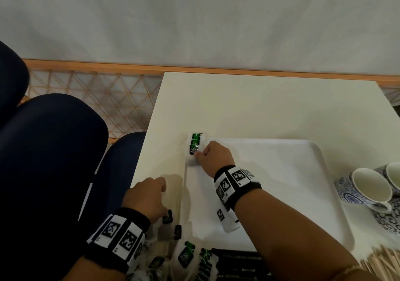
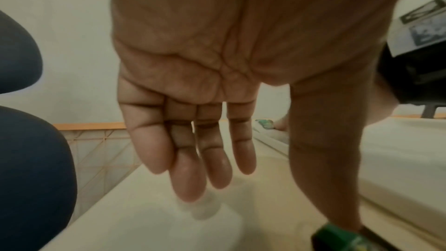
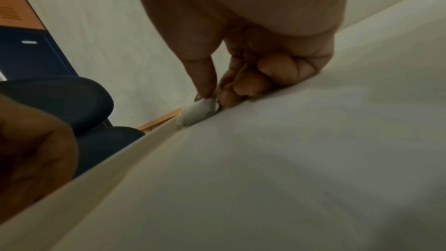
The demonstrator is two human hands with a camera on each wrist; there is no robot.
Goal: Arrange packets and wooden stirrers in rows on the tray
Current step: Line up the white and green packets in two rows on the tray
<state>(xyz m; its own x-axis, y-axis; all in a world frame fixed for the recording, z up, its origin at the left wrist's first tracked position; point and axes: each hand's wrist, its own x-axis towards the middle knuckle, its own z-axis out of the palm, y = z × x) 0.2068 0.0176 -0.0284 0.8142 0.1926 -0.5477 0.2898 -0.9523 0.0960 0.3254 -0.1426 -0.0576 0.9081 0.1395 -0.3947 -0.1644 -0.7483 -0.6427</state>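
While the right hand (image 1: 213, 157) works at the tray's far left corner, its thumb and forefinger (image 3: 202, 75) pinch a white tea bag packet (image 3: 199, 111), with the remaining fingers curled under against the tray floor. That packet lies at the near end of a short row of green-labelled packets (image 1: 195, 144) set along the left rim of the white tray (image 1: 292, 194). The left hand (image 1: 147, 196) is held over the table (image 1: 259, 107) just left of the tray, its fingers (image 2: 188, 169) straight, relaxed and close together, holding nothing; the thumb tip comes down at a green-labelled packet (image 2: 337, 240), contact uncertain. More loose packets (image 1: 186, 257) lie in a heap on the table at the tray's near left corner, beside dark coffee sachets (image 1: 240, 263). Wooden stirrers (image 1: 381, 261) lie in a pile off the tray's near right corner. Two blue-patterned cups (image 1: 368, 190) lie on the table right of the tray. Dark blue chairs (image 1: 49, 151) stand left of the table.
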